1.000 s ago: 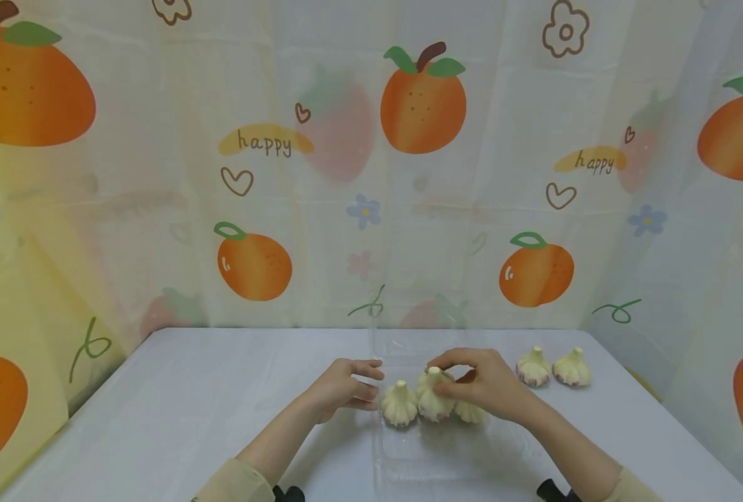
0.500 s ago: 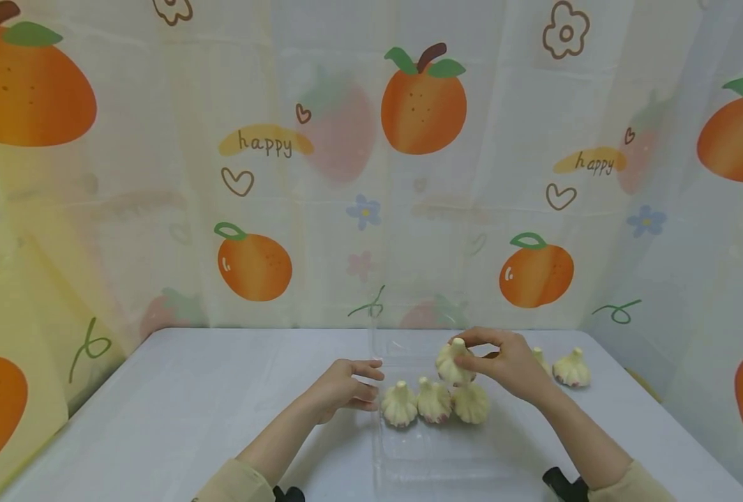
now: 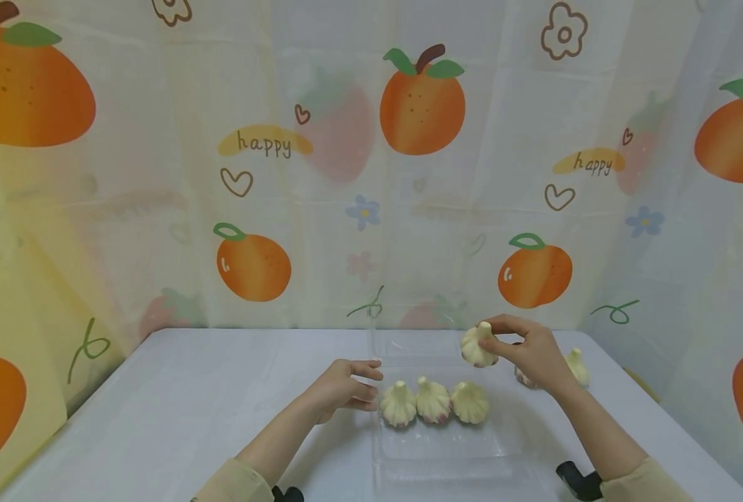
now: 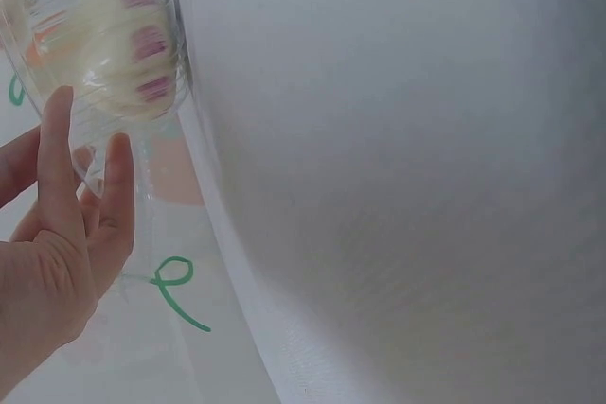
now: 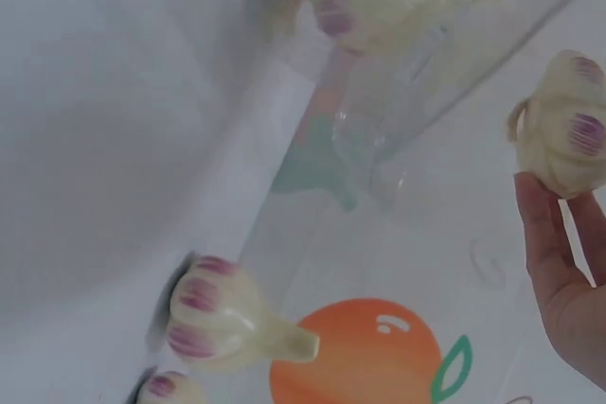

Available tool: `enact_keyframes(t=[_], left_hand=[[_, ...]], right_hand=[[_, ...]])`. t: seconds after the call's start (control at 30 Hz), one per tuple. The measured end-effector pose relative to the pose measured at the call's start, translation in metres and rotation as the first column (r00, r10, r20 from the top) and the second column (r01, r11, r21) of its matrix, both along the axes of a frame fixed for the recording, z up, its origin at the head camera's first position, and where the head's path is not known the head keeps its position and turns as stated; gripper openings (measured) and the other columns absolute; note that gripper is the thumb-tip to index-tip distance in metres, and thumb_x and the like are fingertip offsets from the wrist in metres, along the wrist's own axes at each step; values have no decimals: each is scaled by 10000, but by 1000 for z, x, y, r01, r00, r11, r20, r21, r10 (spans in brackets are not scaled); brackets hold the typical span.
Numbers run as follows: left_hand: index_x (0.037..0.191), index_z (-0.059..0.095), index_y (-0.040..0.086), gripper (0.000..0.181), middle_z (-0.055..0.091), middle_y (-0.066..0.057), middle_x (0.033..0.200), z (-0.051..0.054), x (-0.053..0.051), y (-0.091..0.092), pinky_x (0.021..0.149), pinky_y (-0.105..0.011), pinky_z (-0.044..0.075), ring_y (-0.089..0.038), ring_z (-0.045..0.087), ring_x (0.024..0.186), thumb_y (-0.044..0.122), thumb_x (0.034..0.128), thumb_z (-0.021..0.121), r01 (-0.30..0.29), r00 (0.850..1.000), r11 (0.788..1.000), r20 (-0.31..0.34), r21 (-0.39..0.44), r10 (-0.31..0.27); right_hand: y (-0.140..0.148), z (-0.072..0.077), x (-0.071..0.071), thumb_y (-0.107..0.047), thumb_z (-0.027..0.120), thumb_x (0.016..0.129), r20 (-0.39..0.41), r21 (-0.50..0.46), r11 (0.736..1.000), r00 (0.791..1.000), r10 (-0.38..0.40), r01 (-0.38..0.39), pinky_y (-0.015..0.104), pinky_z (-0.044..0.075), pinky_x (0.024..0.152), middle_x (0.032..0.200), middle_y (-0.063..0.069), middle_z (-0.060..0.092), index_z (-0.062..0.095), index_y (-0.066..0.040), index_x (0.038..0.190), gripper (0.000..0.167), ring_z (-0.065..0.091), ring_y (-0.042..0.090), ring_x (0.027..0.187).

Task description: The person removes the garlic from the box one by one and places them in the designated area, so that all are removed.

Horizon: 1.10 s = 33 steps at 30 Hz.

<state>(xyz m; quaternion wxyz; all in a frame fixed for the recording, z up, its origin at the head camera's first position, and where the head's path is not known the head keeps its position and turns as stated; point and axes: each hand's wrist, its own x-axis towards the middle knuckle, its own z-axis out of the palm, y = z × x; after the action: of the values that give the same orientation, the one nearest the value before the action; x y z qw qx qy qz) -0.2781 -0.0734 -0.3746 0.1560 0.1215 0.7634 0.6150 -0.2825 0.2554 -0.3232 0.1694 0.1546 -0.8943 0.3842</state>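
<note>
My right hand (image 3: 534,354) pinches a garlic bulb (image 3: 474,350) between thumb and fingers, raised above the back right of a clear plastic container (image 3: 446,450). The right wrist view shows that held bulb (image 5: 566,134) with purple streaks. Inside the container, three garlic bulbs stand in a row: a left one (image 3: 399,407), a middle one (image 3: 433,403) and a right one (image 3: 470,403). My left hand (image 3: 348,390) lies at the container's left side with fingers extended. In the left wrist view, its fingertips (image 4: 118,149) are by the clear wall.
Two more garlic bulbs are on the white table (image 3: 220,411) to the right. One (image 3: 522,377) is mostly hidden behind my right hand, the other (image 3: 576,366) partly. The container's raised clear lid is at the back. A fruit-print curtain (image 3: 409,209) hangs behind the table.
My right hand has lifted the garlic bulb from over the row and carried it up and to the right. The left hand and the row of bulbs have stayed put.
</note>
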Motion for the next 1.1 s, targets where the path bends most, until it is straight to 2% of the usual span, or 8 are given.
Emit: enact_keyframes(t=[0.2,0.37,0.47,0.6,0.73,0.8,0.9,1.1], left_hand=[[1272,591,-113,414,385,-183,1574,0,0,0,774,-284,653,-380,623,1194,-80,860,617,6,1000,1000,-4,-3,-6],[1268,596,-111,411,391,-180,1571,1,1,0,774,-284,653,-360,635,1178,-84,859,620,2,1000,1000,-5,-7,-2],[1267,598,-110,410,394,-177,1571,1,1,0,773,-284,653,-348,641,1170,-84,858,621,0,1000,1000,-4,-8,0],[1267,597,-109,410,396,-172,1571,1,1,0,771,-283,653,-332,649,1154,-84,858,619,0,1000,1000,-3,-8,0],[1265,599,-112,407,395,-176,1571,1,1,0,768,-283,653,-312,655,1140,-85,859,615,-2,1000,1000,-3,-6,2],[1261,602,-112,404,396,-180,1570,1,0,1,768,-284,653,-307,657,1138,-86,858,614,-4,1000,1000,-3,-5,4],[1259,603,-115,404,394,-186,1569,0,0,1,769,-288,654,-307,656,1141,-90,855,614,-5,1000,1000,-3,-2,5],[1262,601,-113,407,395,-180,1570,0,0,1,770,-288,654,-310,656,1141,-91,855,614,-4,1000,1000,-3,-4,4]], right_hand=[[13,6,0,-380,723,890,-15,-17,994,994,-105,105,205,544,860,1139,98,745,713,-151,1182,371,538,-181,917],[25,6,-1,-411,706,898,-26,-35,983,983,-180,179,105,517,798,1161,112,722,707,-127,1187,406,490,-205,902],[33,5,-4,-419,705,897,-50,-50,977,977,-208,205,103,504,773,1082,-42,727,711,-123,1172,404,498,-213,880],[46,6,-6,-426,692,905,-60,-64,973,972,-225,222,220,502,807,945,-303,622,709,-117,1165,404,504,-207,867],[59,8,-7,-454,669,914,-23,-82,966,969,-246,244,380,511,848,892,-386,533,677,-105,1199,451,475,-199,871],[66,9,-8,-473,656,917,-1,-87,959,963,-271,270,408,501,855,868,-412,505,652,-96,1233,492,452,-197,867],[76,10,-10,-489,646,918,20,-98,943,948,-317,318,354,483,827,828,-441,472,625,-77,1275,546,436,-188,846],[93,9,-10,-485,660,903,19,-145,896,907,-420,419,109,438,693,784,-475,441,621,-58,1295,580,448,-223,772]])
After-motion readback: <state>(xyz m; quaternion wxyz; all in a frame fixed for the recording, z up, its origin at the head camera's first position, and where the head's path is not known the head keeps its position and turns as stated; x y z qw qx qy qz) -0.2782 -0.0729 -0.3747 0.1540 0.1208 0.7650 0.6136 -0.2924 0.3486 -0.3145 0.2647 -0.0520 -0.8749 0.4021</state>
